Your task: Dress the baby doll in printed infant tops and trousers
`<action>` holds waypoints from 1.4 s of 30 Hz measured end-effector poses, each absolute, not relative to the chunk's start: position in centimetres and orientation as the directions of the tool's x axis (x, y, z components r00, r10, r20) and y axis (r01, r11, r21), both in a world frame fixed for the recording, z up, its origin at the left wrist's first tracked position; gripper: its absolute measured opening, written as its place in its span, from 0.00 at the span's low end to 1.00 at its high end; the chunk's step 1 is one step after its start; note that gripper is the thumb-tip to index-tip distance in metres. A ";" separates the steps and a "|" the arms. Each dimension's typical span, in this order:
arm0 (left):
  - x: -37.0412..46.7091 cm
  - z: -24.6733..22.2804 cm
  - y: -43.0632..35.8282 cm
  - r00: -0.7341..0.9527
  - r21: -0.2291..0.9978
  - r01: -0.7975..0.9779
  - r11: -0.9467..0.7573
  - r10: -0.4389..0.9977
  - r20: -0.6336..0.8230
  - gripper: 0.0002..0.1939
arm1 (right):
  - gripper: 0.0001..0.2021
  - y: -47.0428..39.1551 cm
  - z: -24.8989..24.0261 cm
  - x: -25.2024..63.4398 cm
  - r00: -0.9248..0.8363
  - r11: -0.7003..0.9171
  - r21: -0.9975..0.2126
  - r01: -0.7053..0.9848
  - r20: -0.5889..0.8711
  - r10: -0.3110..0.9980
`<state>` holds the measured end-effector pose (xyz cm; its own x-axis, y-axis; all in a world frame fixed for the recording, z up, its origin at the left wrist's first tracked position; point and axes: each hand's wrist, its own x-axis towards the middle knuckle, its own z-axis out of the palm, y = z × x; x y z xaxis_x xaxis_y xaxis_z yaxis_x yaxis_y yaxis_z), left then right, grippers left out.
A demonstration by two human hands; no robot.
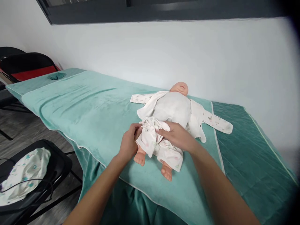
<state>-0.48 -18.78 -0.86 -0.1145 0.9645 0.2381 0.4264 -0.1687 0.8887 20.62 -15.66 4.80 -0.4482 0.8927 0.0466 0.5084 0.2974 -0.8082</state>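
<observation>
A baby doll [181,87] lies on its back on the green-covered bed [98,106], its head toward the wall. A white patterned jacket [150,107] is under and around its torso, open at the front, with the sleeves spread out. White patterned pants [146,137] cover the doll's legs, bunched at the top, and both feet stick out below. My left hand [130,139] grips the pants' edge at the left. My right hand [177,134] pinches the bunched fabric near the doll's waist, thumb on top.
A black chair [63,159] at the lower left holds a white and green patterned cloth [31,170] and a dark cable. Black and red chairs [29,67] stand at the far left. A white wall [112,50] runs behind the bed.
</observation>
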 end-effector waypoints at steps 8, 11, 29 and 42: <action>-0.8 -1.4 -18.4 -0.060 0.808 0.561 -0.178 0.965 0.254 0.13 | 0.17 -15.9 5.6 21.0 -0.459 0.192 -0.907 0.375 -0.002 0.888; -1.3 -1.3 -18.6 -0.013 0.881 0.429 -0.200 0.974 0.228 0.13 | 0.16 -15.7 6.1 22.0 -0.489 0.146 -0.960 0.240 0.011 0.872; -1.8 -1.0 -18.2 -0.162 0.960 0.247 -0.128 0.972 0.172 0.14 | 0.09 -14.8 4.1 22.6 -0.434 0.060 -0.998 0.013 0.048 0.899; -1.6 -1.0 -18.1 -0.187 0.953 0.288 -0.097 0.970 0.155 0.15 | 0.09 -15.0 4.4 22.5 -0.482 0.086 -0.995 0.051 0.051 0.874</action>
<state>-1.65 -18.05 -1.00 -0.1867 0.9701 0.1552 0.2875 -0.0971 0.9528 22.48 -14.97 4.45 -0.4824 0.8745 0.0508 0.0507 0.0858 -0.9950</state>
